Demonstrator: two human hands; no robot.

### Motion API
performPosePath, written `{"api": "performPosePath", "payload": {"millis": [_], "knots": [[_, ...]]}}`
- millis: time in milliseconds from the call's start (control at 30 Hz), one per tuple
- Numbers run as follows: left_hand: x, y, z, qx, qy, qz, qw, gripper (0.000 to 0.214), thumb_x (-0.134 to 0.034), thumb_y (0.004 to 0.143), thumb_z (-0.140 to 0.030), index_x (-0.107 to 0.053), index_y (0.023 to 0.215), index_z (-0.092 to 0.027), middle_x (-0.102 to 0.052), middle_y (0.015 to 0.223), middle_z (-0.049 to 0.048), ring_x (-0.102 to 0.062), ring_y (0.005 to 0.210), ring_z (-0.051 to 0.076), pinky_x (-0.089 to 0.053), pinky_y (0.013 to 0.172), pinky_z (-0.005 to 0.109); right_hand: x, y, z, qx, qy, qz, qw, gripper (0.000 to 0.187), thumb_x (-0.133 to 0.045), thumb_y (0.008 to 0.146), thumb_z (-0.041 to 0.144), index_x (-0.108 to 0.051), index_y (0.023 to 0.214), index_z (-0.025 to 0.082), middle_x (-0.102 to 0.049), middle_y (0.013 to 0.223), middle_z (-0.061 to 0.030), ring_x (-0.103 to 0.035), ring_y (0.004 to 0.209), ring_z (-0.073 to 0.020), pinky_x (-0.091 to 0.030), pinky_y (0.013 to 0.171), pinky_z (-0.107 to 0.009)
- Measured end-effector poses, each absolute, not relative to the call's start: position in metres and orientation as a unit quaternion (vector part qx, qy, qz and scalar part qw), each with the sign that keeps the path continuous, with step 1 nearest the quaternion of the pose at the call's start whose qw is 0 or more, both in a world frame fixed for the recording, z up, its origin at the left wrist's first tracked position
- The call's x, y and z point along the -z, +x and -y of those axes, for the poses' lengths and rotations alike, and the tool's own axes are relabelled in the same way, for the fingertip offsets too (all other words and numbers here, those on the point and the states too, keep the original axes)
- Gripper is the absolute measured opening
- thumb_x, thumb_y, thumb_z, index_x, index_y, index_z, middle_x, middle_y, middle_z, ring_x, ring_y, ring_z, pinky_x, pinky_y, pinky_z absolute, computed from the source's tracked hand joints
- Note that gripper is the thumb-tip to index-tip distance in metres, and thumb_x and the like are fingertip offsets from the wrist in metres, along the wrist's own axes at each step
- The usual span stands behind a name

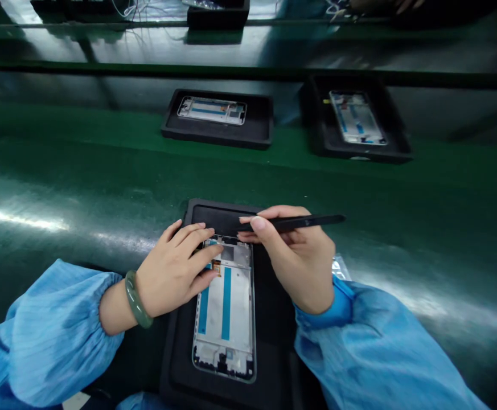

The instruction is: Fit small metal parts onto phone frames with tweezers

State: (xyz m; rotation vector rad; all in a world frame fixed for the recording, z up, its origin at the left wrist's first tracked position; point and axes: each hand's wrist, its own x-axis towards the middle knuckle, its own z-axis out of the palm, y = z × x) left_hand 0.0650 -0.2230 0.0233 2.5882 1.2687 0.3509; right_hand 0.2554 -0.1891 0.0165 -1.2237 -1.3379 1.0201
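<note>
A phone frame [238, 307], silver with two blue strips, lies in a black tray [274, 347] before me. My left hand [175, 267] rests palm down over its upper left part, fingers spread, fingertips touching the frame near a small orange flex cable [216, 267]. In my right hand [297, 256] are black tweezers [291, 222], pinched between thumb and fingers and held almost level. Their tips point left over the frame's top edge; whether they touch anything there I cannot make out.
Farther back on the green bench [115, 165], one black tray [259, 125] bears a phone frame [212, 110] and a deeper black tray [395, 149] bears another [358, 118]. Clear plastic [340, 267] lies beside my right wrist. A raised shelf [146, 48] runs behind.
</note>
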Motion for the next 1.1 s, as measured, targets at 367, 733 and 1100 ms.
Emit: {"api": "performPosePath", "payload": {"millis": [367,733,1100], "knots": [[-0.0196,0.0642,0.2236,-0.121,0.882,-0.438,0.125,0.035,-0.044,0.093,-0.032,-0.05,0.124,-0.02,-0.05,0.131,0.0088,-0.039,0.127,0.025,-0.028,0.107,0.051,-0.0132,0.257,0.1862,-0.4,-0.471,0.656,0.434,0.008,-0.06,0.087,0.028,-0.057,0.087,0.021,-0.065,0.083,-0.002,-0.067,0.073,-0.0163,-0.054,0.059,-0.025],[-0.0194,0.0645,0.2235,-0.124,0.881,-0.44,0.126,0.034,-0.043,0.093,-0.033,-0.05,0.124,-0.02,-0.05,0.131,0.0095,-0.039,0.127,0.025,-0.028,0.107,0.051,-0.0146,0.2563,0.1846,-0.353,-0.463,0.695,0.422,0.004,-0.059,0.088,0.024,-0.058,0.088,0.02,-0.063,0.085,-0.0006,-0.065,0.072,-0.0131,-0.052,0.057,-0.02],[-0.0204,0.0648,0.2237,-0.124,0.879,-0.44,0.133,0.035,-0.043,0.093,-0.032,-0.05,0.125,-0.019,-0.05,0.131,0.0095,-0.038,0.127,0.025,-0.028,0.107,0.051,-0.0148,0.2567,0.1846,-0.33,-0.467,0.705,0.42,0.002,-0.059,0.087,0.022,-0.058,0.087,0.021,-0.062,0.083,0.0002,-0.064,0.071,-0.0124,-0.05,0.055,-0.02]]}}
